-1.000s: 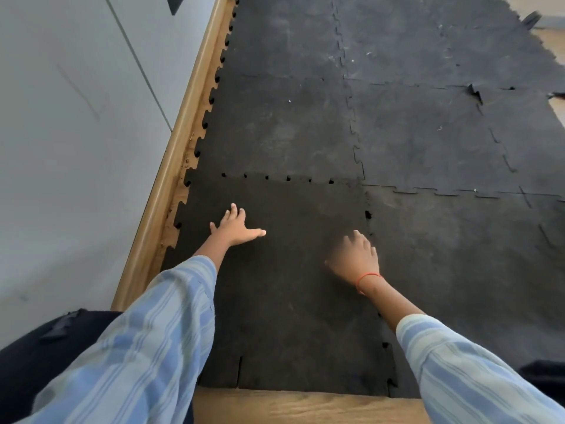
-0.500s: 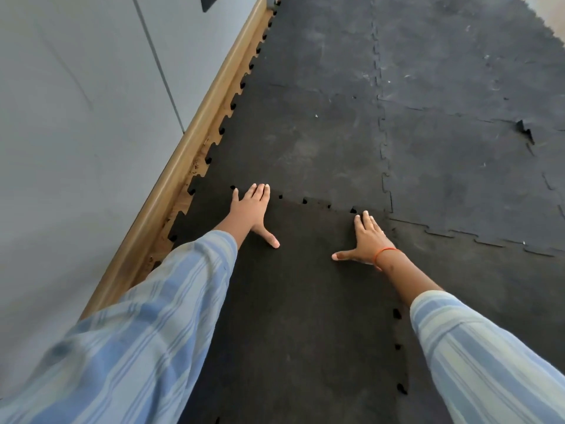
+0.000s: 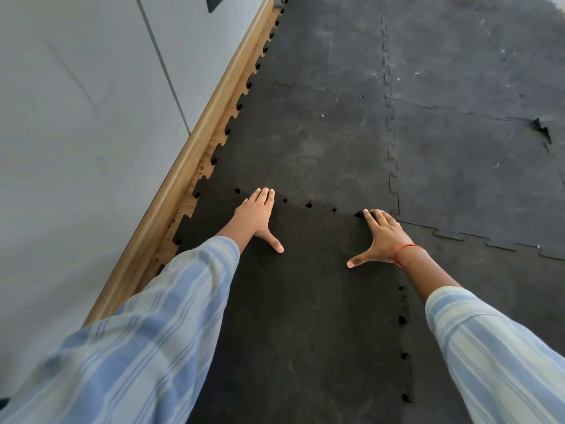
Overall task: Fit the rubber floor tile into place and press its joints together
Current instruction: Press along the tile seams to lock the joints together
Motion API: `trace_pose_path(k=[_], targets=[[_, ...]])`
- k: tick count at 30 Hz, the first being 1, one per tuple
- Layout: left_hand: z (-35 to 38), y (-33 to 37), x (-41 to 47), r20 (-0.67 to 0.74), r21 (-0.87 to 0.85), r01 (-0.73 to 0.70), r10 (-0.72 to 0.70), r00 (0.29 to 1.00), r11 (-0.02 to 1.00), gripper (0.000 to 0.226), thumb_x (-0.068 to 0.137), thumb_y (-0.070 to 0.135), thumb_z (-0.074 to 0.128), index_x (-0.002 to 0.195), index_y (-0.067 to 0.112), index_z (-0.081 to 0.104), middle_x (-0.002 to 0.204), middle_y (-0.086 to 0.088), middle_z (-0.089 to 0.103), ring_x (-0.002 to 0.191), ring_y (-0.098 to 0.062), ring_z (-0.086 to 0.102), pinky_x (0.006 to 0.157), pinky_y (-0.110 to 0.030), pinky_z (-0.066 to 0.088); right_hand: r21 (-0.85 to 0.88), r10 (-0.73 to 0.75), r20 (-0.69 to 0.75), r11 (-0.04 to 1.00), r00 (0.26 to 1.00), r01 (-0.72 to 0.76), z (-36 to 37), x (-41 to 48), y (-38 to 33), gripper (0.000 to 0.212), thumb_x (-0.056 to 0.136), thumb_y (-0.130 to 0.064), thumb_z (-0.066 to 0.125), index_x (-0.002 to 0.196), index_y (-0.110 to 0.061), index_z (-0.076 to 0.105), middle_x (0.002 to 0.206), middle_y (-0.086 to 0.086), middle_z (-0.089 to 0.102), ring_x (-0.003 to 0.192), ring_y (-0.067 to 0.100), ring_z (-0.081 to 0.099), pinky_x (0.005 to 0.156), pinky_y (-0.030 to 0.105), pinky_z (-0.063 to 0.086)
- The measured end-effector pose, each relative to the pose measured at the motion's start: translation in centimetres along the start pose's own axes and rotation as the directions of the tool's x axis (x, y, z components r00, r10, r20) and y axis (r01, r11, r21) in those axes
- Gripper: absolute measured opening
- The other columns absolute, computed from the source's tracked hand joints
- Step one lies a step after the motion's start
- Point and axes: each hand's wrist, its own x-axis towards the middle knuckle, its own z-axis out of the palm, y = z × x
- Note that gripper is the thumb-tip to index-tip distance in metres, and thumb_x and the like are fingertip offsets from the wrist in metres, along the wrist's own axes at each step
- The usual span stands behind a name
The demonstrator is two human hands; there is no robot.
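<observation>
With both hands flat and empty, left hand (image 3: 255, 217) and right hand (image 3: 380, 238) press the rubber floor tile (image 3: 305, 301) along its far joint (image 3: 308, 205); gaps remain, so the right-edge joint (image 3: 403, 319) likely needs pressing next.

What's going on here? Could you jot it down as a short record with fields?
Setting: floor covered in dark interlocking rubber tiles, beside a wooden skirting board
Tile being fitted: the near tile
Left hand: flat on the tile, fingers at its far joint
Right hand: flat on the tile near its far right corner
Far joint: small dark gaps show, not fully closed
Right joint: gaps show too
</observation>
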Motion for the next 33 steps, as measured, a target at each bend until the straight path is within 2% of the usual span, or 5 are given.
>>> trace_pose_path(k=[8,16,20,25,33], targets=[[0.3,-0.6,-0.2,0.029,-0.019,0.009,-0.009,1.0,1.0,0.148,0.051,0.069,0.079,0.151,0.016,-0.016,0.161,-0.006,-0.015,0.148,-0.027,-0.01,0.114,-0.053,0.018,-0.024,-0.019,0.03,1.0,0.999,0.02,-0.1,0.2,-0.4,0.143,0.047,-0.067,0.081,0.151,-0.016,-0.004,0.161,0.007,-0.003,0.147,0.027,-0.009,0.121,0.047,0.006],[1.3,-1.4,0.6,0.106,0.015,-0.084,0.082,0.991,0.996,0.143,0.059,0.076,0.067,0.146,0.011,-0.027,0.155,-0.006,-0.033,0.144,-0.027,-0.022,0.117,-0.049,0.0,0.042,0.002,0.087,0.999,0.996,-0.006,0.8,0.0,-1.0,0.134,0.059,-0.059,0.08,0.15,-0.014,-0.008,0.159,0.007,-0.019,0.146,0.027,-0.017,0.119,0.049,0.001],[1.8,-1.5,-0.1,0.105,0.017,-0.097,0.095,0.99,0.995,0.137,0.063,0.081,0.058,0.147,0.011,-0.025,0.155,-0.006,-0.032,0.145,-0.025,-0.02,0.117,-0.05,0.001,0.158,0.128,-0.023,0.98,0.992,-0.123,2.5,-3.1,-1.4,0.124,0.069,-0.061,0.071,0.15,-0.01,-0.007,0.158,0.014,-0.019,0.146,0.027,-0.015,0.119,0.046,0.003],[3.7,0.2,-1.3,0.021,0.023,-0.102,0.102,0.995,0.994,0.133,0.06,0.094,0.036,0.147,0.012,-0.023,0.156,-0.004,-0.03,0.146,-0.023,-0.019,0.118,-0.05,-0.001,0.088,0.141,-0.302,0.989,0.943,-0.12,6.1,-6.6,-4.0,0.08,0.095,-0.046,0.045,0.15,-0.006,0.003,0.16,0.016,-0.009,0.148,0.03,-0.006,0.121,0.045,0.012],[4.0,-2.4,-1.2,-0.06,-0.226,0.237,-0.256,0.965,0.945,0.153,0.041,0.101,0.034,0.147,0.007,-0.023,0.155,-0.017,-0.03,0.144,-0.031,-0.023,0.115,-0.05,-0.007,0.135,0.141,-0.149,0.983,0.979,-0.121,6.4,-5.8,-5.2,0.092,0.088,-0.06,0.046,0.15,-0.007,0.004,0.16,0.014,-0.008,0.148,0.029,-0.008,0.119,0.046,0.007]])
